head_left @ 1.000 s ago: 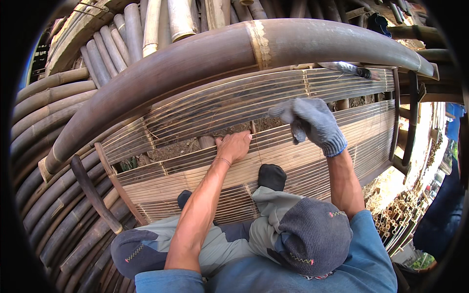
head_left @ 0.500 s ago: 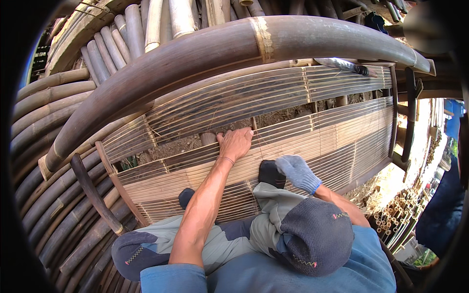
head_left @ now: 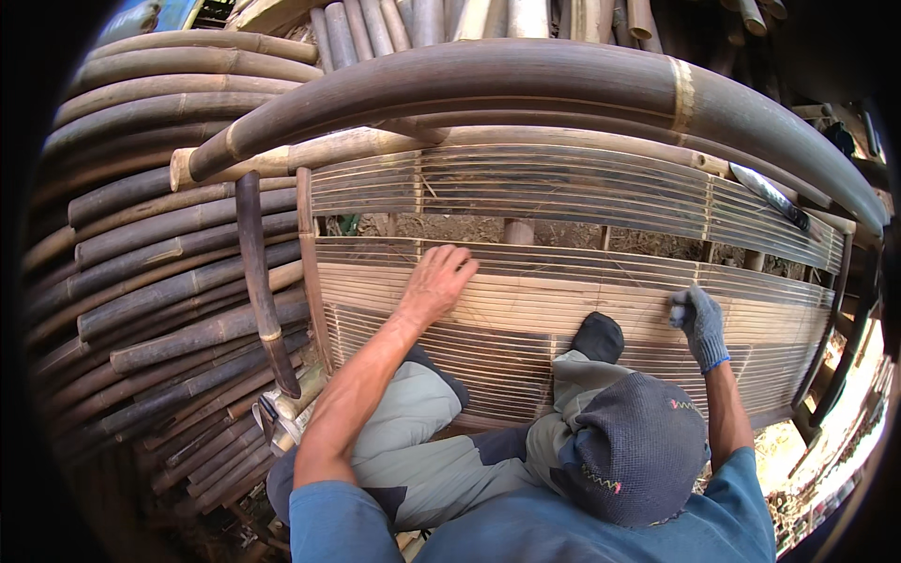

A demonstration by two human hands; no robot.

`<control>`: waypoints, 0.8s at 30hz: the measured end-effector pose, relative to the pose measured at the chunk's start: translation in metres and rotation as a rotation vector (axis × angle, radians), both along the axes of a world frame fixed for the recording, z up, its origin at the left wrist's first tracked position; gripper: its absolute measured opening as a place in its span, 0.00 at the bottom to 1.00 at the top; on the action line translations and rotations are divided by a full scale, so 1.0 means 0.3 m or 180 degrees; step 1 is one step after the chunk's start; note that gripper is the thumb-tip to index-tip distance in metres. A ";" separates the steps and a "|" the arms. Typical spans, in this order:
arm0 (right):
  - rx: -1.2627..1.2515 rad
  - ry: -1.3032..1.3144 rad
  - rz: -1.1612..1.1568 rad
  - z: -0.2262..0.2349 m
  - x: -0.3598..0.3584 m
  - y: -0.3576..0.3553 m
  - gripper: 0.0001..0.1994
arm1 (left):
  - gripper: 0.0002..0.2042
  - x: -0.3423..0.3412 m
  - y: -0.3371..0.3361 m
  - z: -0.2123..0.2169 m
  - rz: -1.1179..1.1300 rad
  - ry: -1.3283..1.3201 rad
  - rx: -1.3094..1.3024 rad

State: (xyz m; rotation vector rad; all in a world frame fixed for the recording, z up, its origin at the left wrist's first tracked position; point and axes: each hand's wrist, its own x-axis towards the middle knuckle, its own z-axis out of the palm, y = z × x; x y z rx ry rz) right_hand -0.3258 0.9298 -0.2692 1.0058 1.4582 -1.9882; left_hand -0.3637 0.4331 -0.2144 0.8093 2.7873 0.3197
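A panel of thin dark and pale bamboo strips (head_left: 507,286) lies inside a wooden frame in front of me. Thin cords cross the strips. My left hand (head_left: 441,284), bare, lies on the strips left of the middle, its fingers bent and slightly apart over the dark strips. To the right, my right hand (head_left: 697,322) wears a grey knit glove with a blue cuff and is held just over the pale strips. Its fingers are curled closed; anything inside them is hidden. A dark-covered foot (head_left: 598,338) of mine rests on the panel between the hands.
A thick dark bamboo pole (head_left: 526,80) arches across the far side. A knife (head_left: 770,195) with a dark handle lies at the panel's far right. Bamboo poles (head_left: 178,253) are stacked at left. A gap (head_left: 554,233) in the panel shows the soil below.
The view has swung, shifting the bench in the picture. My left hand has shifted left along the strips. My right hand has moved away from my foot to the right, its fingers curled.
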 end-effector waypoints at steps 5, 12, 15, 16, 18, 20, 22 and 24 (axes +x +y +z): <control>0.2257 -0.0537 -0.0251 0.030 0.046 0.486 0.22 | 0.13 0.078 -0.125 -0.038 -0.0794 -0.0347 -0.0257; 0.5698 0.0373 0.2022 0.189 0.239 0.422 0.17 | 0.07 0.053 -0.105 -0.072 -0.1359 0.0305 -0.0135; 0.4608 0.1723 0.1889 0.187 0.134 0.022 0.17 | 0.06 0.048 -0.114 -0.090 -0.1523 0.0062 -0.0547; 0.4113 0.1992 0.1908 0.186 0.088 -0.122 0.17 | 0.06 0.046 -0.127 -0.091 -0.1516 0.0078 -0.0537; 0.3006 0.2387 0.2145 0.186 0.012 -0.395 0.19 | 0.09 0.038 -0.162 -0.079 -0.1410 -0.0666 -0.0383; 0.2084 0.2557 0.2656 0.179 -0.048 -0.622 0.19 | 0.11 0.019 -0.201 -0.046 -0.1223 -0.0978 -0.0371; 0.1906 0.2746 0.3307 0.164 -0.093 -0.799 0.20 | 0.13 0.002 -0.223 0.006 -0.1089 -0.1182 -0.0079; 0.1404 0.2655 0.3669 0.161 -0.098 -0.917 0.22 | 0.15 -0.011 -0.218 0.066 -0.0917 -0.1526 0.0239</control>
